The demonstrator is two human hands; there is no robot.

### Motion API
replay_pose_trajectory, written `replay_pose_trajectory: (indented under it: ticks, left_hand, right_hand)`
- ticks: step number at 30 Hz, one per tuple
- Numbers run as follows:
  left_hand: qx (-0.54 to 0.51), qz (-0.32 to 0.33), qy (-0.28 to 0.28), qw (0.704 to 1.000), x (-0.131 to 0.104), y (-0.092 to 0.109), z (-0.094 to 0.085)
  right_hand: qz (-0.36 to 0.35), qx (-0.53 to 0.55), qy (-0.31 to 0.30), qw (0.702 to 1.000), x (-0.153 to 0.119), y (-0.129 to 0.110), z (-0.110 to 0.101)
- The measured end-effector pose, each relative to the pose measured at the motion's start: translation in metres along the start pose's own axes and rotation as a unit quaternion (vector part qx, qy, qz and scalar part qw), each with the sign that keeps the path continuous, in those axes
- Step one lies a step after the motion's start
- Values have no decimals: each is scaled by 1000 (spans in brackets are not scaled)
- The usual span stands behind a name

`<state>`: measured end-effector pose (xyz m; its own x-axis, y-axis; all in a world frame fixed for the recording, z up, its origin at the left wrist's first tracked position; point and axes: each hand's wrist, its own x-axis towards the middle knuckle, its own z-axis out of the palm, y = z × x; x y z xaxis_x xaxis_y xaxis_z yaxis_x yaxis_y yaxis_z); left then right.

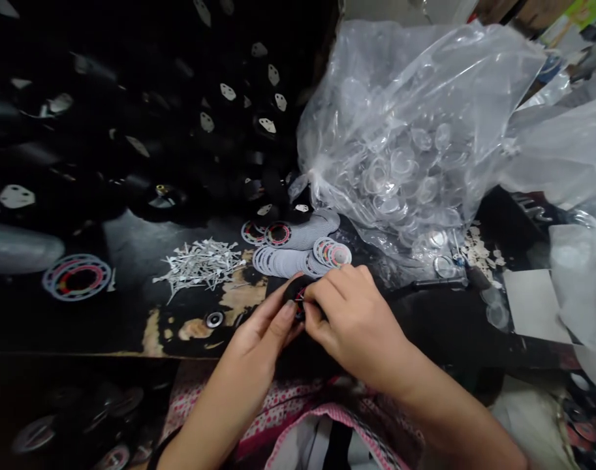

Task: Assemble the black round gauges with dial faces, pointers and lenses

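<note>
The small round black plastic piece with a red and white printed face (298, 297) sits pinched between both hands, just above the near edge of the dark worn surface (131, 313). It looks light and stiff, likely smooth enough to slip, so its rim seems the best place to hold it. The left hand (261, 333) comes in from below with thumb and fingers closed on the piece's left side; the right hand (351, 320) arches over it, fingertips curled down and gripping its top and right edge. Just beyond the piece lies a fanned row of pale printed paper discs (298, 248). Left of it is a loose heap of thin white pointer slivers (200, 264). Behind and to its right slumps a clear plastic bag of transparent round covers (405, 143).
</note>
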<state>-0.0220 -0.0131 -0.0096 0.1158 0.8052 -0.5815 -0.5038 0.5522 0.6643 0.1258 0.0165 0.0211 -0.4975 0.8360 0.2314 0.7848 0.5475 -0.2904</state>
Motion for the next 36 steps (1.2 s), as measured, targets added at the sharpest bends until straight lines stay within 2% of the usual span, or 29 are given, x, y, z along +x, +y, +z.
replay_pose_trajectory:
  ticks: [3, 5, 7, 9, 10, 12, 14, 15, 17, 21, 30, 34, 36]
  left_hand:
    - [-42, -48, 33, 997, -2, 4, 6]
    - [-45, -75, 38, 995, -2, 6, 6]
    - [-22, -68, 34, 997, 0, 4, 3]
    - [6, -47, 30, 998, 3, 1, -3]
    - [14, -35, 29, 999, 5, 0, -6]
    - [6, -16, 26, 1000, 7, -3, -9]
    - [-16, -5, 27, 999, 8, -4, -10]
    - [-26, -6, 27, 999, 7, -5, -10]
    - [-32, -18, 21, 999, 6, -6, -10]
    - [-39, -39, 17, 998, 7, -9, -11]
    - [-53, -41, 6, 998, 7, -3, -10]
    - [-72, -37, -12, 997, 8, 1, -6]
    - [-103, -52, -24, 993, 10, 5, -2]
  right_hand:
    - [23, 15, 10, 1000, 3, -5, 0]
    - [70, 43, -4, 997, 5, -10, -1]
    - [118, 80, -35, 989, 9, -11, -5]
    - [131, 150, -73, 977, 13, -5, -12]
    - [130, 191, -76, 970, 15, 3, -15]
    - [162, 212, -26, 963, 23, 26, -21]
    - [250, 119, 71, 958, 34, 55, -22]
    - [293, 47, 90, 951, 40, 69, -22]
    - [318, -4, 83, 945, 50, 92, -18]
    - [318, -21, 65, 946, 56, 110, -13]
    - [299, -30, 137, 944, 47, 115, -17]
    - [281, -25, 227, 932, 39, 94, -19]
    - [222, -14, 255, 941, 31, 70, -16]
